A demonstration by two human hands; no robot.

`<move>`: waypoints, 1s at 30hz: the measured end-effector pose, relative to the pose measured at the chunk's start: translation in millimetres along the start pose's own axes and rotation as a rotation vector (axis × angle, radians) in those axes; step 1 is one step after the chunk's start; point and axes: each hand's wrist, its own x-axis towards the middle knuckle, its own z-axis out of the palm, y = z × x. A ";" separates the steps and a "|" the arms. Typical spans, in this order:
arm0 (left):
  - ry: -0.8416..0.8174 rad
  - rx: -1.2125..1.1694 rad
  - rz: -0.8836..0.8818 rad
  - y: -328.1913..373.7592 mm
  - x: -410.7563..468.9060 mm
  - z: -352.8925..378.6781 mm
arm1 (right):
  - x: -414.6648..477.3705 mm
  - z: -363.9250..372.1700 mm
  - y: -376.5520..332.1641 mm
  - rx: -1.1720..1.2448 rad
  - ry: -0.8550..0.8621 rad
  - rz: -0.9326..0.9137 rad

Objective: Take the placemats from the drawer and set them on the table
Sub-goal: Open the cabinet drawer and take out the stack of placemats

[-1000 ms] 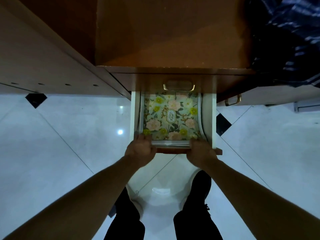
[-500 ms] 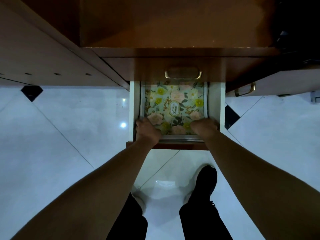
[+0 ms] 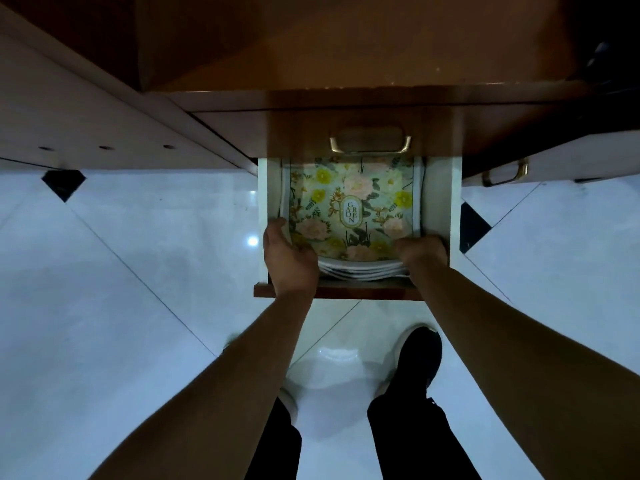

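Floral-printed placemats (image 3: pixel 349 209) lie stacked in a white drawer (image 3: pixel 441 202); left hand (image 3: pixel 289 259) and right hand (image 3: pixel 420 252) grip their near corners, likely to lift the stack evenly.

The left hand (image 3: pixel 290 259) and right hand (image 3: pixel 421 251) cover the near corners of the placemats (image 3: pixel 349 209), and their fingertips are out of sight. Beyond the hands, the far end of the placemats runs under the cabinet (image 3: pixel 363 112). Below the top one only edges show. Both forearms are cut off at the bottom of the view.
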 end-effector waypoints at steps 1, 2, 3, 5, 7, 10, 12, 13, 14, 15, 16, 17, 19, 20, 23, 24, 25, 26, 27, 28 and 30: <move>0.020 0.010 0.037 1.5 -0.5 -2.5 | -8.0 -1.4 1.2 0.024 0.043 -0.019; 0.039 0.025 0.066 3.1 -0.5 -5.7 | -12.7 -1.5 5.0 0.038 0.079 -0.027; 0.055 0.022 0.078 5.9 -0.6 -9.6 | -16.6 -1.2 7.9 0.040 0.110 -0.025; 0.077 -0.015 0.062 16.7 -3.4 -20.6 | -26.8 -1.3 12.0 0.057 0.130 -0.030; 0.078 -0.021 0.012 27.6 -6.4 -35.0 | -39.6 -5.1 11.6 0.073 0.099 -0.022; -0.095 -0.027 -0.110 34.5 -9.2 -64.8 | -51.0 -26.2 15.7 0.086 0.005 0.060; -0.291 -0.124 -0.200 35.7 -11.1 -89.8 | -64.5 -45.7 15.7 0.178 -0.168 0.148; -0.390 -0.200 -0.232 35.0 -12.5 -101.7 | -67.2 -53.8 18.5 0.185 -0.250 0.170; -0.483 -0.241 -0.259 32.8 -14.3 -112.4 | -70.6 -61.0 21.6 0.177 -0.313 0.183; -0.554 -0.240 -0.292 31.0 -14.1 -120.9 | -71.4 -65.7 25.9 0.170 -0.359 0.188; -0.598 -0.188 -0.326 29.7 -13.5 -127.0 | -73.2 -68.9 27.7 0.181 -0.385 0.190; -0.627 -0.152 -0.360 28.1 -12.4 -129.8 | -71.1 -69.9 29.7 0.186 -0.386 0.184; -0.661 -0.098 -0.421 25.1 -6.4 -127.1 | -65.1 -69.2 29.8 0.235 -0.384 0.206; -0.682 -0.067 -0.438 25.1 -3.2 -122.9 | -59.8 -66.6 29.2 0.256 -0.382 0.214; -0.678 0.062 -0.447 24.6 8.5 -108.6 | -43.6 -50.6 26.7 0.274 -0.411 0.193; -0.662 0.096 -0.452 24.4 12.6 -104.5 | -41.7 -46.4 25.1 0.273 -0.424 0.192; -0.632 0.099 -0.463 22.8 15.1 -100.7 | -40.4 -41.3 25.6 0.265 -0.428 0.190; -0.595 0.087 -0.475 23.4 15.3 -98.3 | -48.5 -40.1 21.3 0.260 -0.441 0.179; -0.556 0.068 -0.466 22.4 16.7 -95.6 | -51.7 -38.3 20.3 0.256 -0.444 0.162; -0.528 0.065 -0.445 22.8 16.8 -94.1 | -56.5 -38.6 19.5 0.255 -0.412 0.140; -0.517 0.084 -0.398 22.3 15.0 -92.8 | -58.1 -38.0 25.6 0.251 -0.332 0.088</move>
